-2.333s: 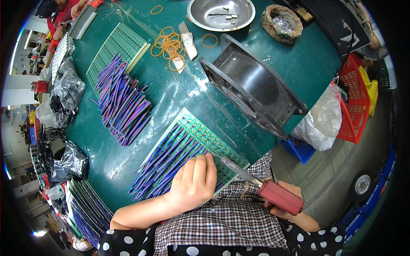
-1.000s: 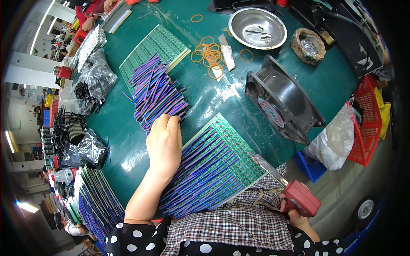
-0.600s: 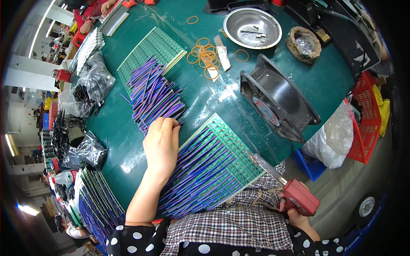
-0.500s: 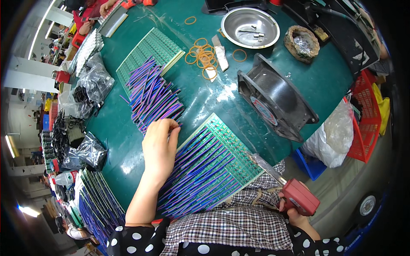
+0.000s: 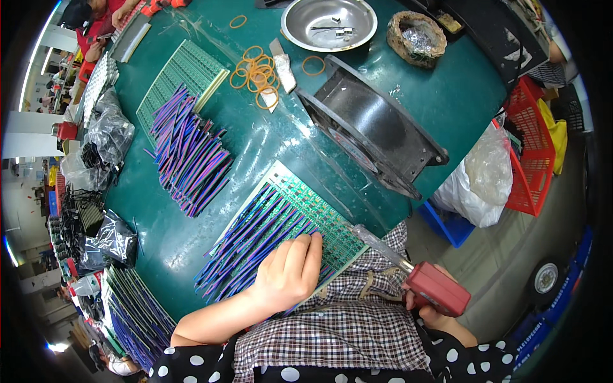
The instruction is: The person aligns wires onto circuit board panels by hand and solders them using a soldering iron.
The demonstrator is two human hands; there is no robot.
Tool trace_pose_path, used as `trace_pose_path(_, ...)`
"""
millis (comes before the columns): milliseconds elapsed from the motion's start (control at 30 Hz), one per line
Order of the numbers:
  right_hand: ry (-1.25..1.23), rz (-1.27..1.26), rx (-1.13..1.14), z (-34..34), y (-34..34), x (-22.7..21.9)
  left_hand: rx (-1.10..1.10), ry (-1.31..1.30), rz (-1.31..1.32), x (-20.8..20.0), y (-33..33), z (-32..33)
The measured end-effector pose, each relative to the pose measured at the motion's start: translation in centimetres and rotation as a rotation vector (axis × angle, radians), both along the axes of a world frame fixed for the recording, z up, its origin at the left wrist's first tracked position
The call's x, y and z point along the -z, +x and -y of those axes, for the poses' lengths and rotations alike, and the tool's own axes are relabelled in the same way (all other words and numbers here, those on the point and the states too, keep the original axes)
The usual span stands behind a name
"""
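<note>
A green circuit board panel (image 5: 305,203) lies at the table's near edge, with rows of blue, purple and black wires (image 5: 246,239) across it. My left hand (image 5: 290,271) is over the board's near part, its fingers bent and pressed together; whatever they hold is hidden. A red soldering gun (image 5: 439,288) is gripped in my right hand (image 5: 434,316), mostly behind the gun's body. Its tip points left to the board's right corner. Beyond the board, a pile of loose cut wires (image 5: 191,153) partly rests on a stack of green boards (image 5: 179,73).
A black fan (image 5: 373,121) stands right of the board. Behind are rubber bands (image 5: 258,73), a metal bowl (image 5: 329,25) and a rough brown pot (image 5: 416,38). Wired boards (image 5: 137,313) and plastic bags (image 5: 112,127) line the left. A red crate (image 5: 533,150) stands at right.
My left hand has gone from the loose wire pile to the near right part of the board. My right hand keeps the soldering gun at the board's corner. The whole view has shifted.
</note>
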State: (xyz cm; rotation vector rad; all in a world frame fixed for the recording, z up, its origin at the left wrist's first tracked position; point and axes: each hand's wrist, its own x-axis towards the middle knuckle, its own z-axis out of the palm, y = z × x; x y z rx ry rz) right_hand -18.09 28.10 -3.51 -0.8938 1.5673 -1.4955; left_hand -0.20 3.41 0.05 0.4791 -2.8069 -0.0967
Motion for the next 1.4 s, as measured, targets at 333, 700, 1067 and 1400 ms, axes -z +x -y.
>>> trace_pose_path(333, 0.037, -0.023, -0.131, 0.9, -0.5, -0.2, 0.04, -0.081, 0.048, 0.2, -0.3, 0.0)
trace_pose_path(700, -0.01, -0.42, -0.113, 2.6, -0.3, 0.0, 0.1, -0.221, 0.083, -0.2, -0.8, 0.1)
trace_pose_path(1067, -0.067, -0.318, -0.062, 1.0, 0.0, 0.6, 0.103, -0.273, 0.144, -0.3, -0.9, -0.3)
trace_pose_path(1400, -0.007, -0.494, -0.245, 2.0, -1.1, -0.4, 0.121, -0.324, 0.189, -0.4, -1.2, -0.7)
